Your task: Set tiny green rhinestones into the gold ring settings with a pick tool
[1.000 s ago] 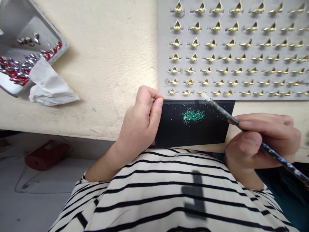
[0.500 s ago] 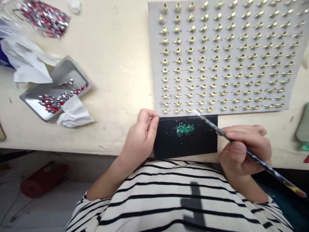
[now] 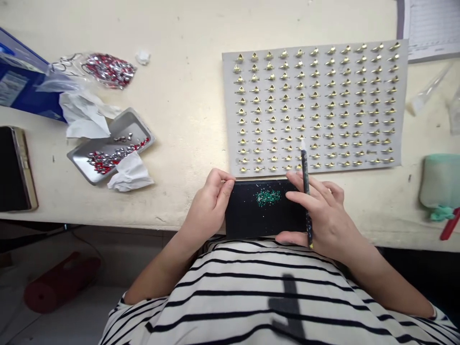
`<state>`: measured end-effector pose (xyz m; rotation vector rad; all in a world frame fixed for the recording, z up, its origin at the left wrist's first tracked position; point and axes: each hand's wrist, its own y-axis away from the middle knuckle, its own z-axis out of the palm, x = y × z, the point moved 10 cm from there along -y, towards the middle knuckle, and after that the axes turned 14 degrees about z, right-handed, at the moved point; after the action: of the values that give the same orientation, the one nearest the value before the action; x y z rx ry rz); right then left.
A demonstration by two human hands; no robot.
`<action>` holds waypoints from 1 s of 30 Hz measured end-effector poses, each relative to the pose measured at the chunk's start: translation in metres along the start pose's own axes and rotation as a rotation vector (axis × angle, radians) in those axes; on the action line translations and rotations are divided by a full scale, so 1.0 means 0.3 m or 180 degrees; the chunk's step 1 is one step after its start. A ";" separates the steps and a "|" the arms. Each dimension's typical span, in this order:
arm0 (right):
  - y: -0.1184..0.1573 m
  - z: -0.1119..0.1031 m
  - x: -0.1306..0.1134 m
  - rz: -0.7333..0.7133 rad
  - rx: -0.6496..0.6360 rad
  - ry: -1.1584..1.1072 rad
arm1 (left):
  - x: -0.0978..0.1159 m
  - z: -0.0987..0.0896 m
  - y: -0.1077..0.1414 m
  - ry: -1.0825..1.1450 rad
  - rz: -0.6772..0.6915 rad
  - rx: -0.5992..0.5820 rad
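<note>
Right hand [image 3: 325, 213] lies partly open over the right end of a black pad [image 3: 244, 215], a dark pencil [image 3: 305, 191] clasped upright between its fingers. Left hand [image 3: 210, 203] curls against the pad's left edge; whether it grips cannot be told. Green rhinestones [image 3: 268, 197] cluster mid-pad. Beyond, on the worktop [image 3: 187, 96], lie a card of gold settings [image 3: 230, 115] and a metal tray [image 3: 134, 120] of red and clear stones [image 3: 111, 153].
</note>
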<state>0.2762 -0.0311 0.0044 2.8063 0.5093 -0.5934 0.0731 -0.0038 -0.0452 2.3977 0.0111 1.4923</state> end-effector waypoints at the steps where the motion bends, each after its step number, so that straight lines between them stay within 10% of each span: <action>1: -0.005 0.004 -0.001 -0.0028 -0.0024 0.0019 | -0.001 0.000 0.002 0.0025 -0.0006 -0.0005; 17: 0.013 -0.017 0.020 -0.0339 -0.0206 0.0131 | 0.047 0.086 0.014 0.0614 0.0049 -0.0372; 23: 0.027 -0.092 0.054 -0.0332 -0.0171 0.0151 | 0.026 0.191 0.040 0.2136 -0.0409 -0.0368; 30: 0.006 -0.165 0.111 -0.0150 -0.0096 0.0466 | 0.116 0.381 0.114 0.3335 -0.0185 -0.2124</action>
<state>0.3226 -0.0089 0.0346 2.8296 0.6084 -0.3874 0.1838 -0.0602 -0.0520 0.9498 -0.1506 2.1030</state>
